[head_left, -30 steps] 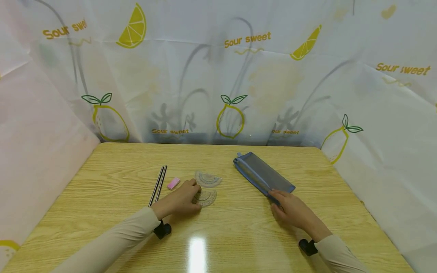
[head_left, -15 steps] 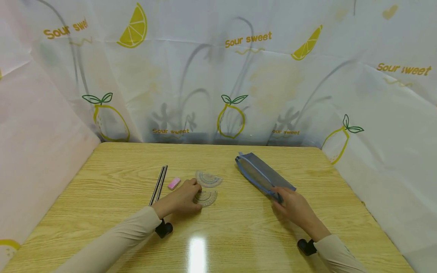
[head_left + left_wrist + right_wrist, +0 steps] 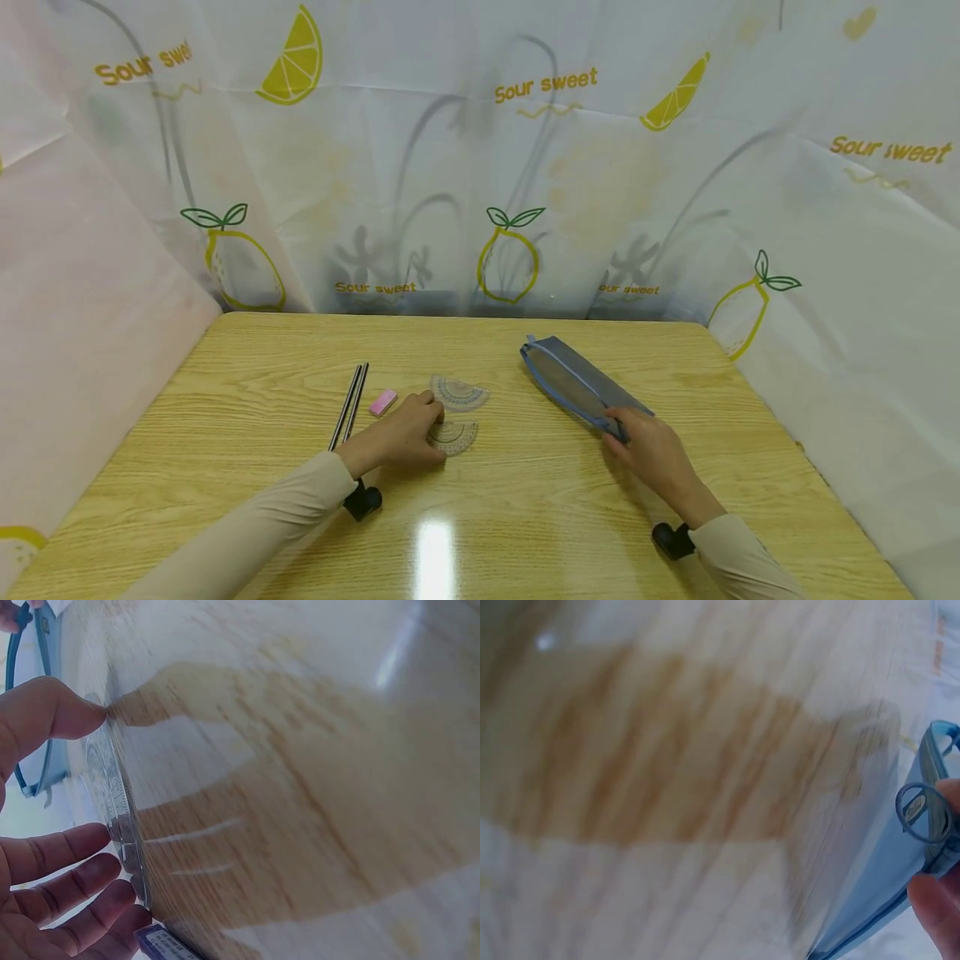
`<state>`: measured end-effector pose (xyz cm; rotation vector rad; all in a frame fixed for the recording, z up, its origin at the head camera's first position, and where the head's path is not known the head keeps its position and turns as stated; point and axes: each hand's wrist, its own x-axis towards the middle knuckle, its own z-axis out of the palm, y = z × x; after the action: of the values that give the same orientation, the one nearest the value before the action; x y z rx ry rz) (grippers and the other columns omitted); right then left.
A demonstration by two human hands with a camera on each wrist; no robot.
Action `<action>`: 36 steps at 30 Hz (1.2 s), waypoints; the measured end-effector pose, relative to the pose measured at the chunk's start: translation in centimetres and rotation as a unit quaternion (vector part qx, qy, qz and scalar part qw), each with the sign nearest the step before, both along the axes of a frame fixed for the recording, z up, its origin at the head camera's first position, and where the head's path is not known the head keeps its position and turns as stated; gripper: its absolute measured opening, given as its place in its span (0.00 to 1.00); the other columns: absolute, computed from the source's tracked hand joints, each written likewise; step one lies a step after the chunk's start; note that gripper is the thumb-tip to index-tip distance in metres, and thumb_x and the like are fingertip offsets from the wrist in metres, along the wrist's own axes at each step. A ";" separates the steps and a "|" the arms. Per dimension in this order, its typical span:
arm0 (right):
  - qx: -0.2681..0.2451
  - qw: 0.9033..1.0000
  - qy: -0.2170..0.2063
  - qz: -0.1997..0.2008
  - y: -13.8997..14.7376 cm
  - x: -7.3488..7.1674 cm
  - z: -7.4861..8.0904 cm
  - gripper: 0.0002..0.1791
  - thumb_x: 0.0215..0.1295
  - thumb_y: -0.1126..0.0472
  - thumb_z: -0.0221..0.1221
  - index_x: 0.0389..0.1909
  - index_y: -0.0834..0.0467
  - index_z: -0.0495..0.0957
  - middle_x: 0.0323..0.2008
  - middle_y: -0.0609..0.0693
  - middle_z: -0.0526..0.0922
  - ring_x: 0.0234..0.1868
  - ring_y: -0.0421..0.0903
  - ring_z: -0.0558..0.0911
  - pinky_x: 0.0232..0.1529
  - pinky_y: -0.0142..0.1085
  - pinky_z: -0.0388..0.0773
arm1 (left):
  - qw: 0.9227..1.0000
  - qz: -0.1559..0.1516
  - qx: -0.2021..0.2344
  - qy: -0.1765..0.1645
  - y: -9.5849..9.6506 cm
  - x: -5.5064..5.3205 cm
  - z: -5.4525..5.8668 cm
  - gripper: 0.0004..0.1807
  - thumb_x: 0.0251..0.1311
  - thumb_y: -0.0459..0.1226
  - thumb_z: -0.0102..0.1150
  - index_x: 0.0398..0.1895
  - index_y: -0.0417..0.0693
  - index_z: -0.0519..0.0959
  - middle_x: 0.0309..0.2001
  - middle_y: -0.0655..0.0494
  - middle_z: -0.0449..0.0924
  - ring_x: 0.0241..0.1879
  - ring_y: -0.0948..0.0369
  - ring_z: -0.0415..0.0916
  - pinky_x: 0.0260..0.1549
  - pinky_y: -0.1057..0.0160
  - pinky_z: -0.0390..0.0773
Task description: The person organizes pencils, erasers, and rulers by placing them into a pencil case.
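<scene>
In the head view my left hand (image 3: 407,432) spreads over the nearer clear protractor (image 3: 459,437), lying on the table. In the left wrist view its thumb and separated fingertips touch that protractor (image 3: 112,784) along its edge. A second clear protractor (image 3: 459,395) lies just beyond it. My right hand (image 3: 651,450) pinches the near end of a blue-grey zip pencil pouch (image 3: 600,379), whose zipped mouth gapes. In the right wrist view, thumb and finger hold the pouch (image 3: 889,877) beside a ring-shaped zip pull (image 3: 900,814).
A pink eraser (image 3: 383,403) lies left of the protractors. Two thin dark sticks (image 3: 352,400) lie further left, partly behind the left forearm. The wooden table (image 3: 525,517) ends at a back wall of printed lemon sheeting (image 3: 420,167).
The right hand has gripped the pouch's near end and tilted it, and its mouth has widened. The pouch has shifted slightly right. The left hand has stayed almost still at the protractor.
</scene>
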<state>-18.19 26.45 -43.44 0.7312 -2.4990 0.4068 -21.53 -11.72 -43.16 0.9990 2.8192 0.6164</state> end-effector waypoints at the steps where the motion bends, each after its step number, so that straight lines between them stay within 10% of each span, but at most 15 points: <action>1: -0.003 1.000 0.004 0.001 0.0 0.0 0.0 0.21 0.44 0.70 0.75 0.41 0.67 0.81 0.34 0.58 0.83 0.23 0.46 0.80 0.22 0.37 0.76 | 1.000 -0.001 0.000 0.001 0.0 0.0 0.0 0.19 0.45 0.41 0.69 0.36 0.40 0.74 0.35 0.56 0.64 0.35 0.56 0.61 0.33 0.60 0.64; 36: -0.001 1.000 -0.001 -0.007 -0.3 0.1 0.3 0.19 0.45 0.70 0.74 0.41 0.70 0.83 0.38 0.62 0.83 0.38 0.58 0.82 0.36 0.49 0.80 | 0.999 0.001 -0.012 -0.039 0.2 -0.7 0.4 0.20 0.45 0.42 0.72 0.35 0.41 0.73 0.34 0.56 0.64 0.35 0.57 0.61 0.32 0.60 0.65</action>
<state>-18.11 26.17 -43.13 0.7115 -2.5045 0.4039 -22.21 -11.54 -42.73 0.9481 2.7541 0.6068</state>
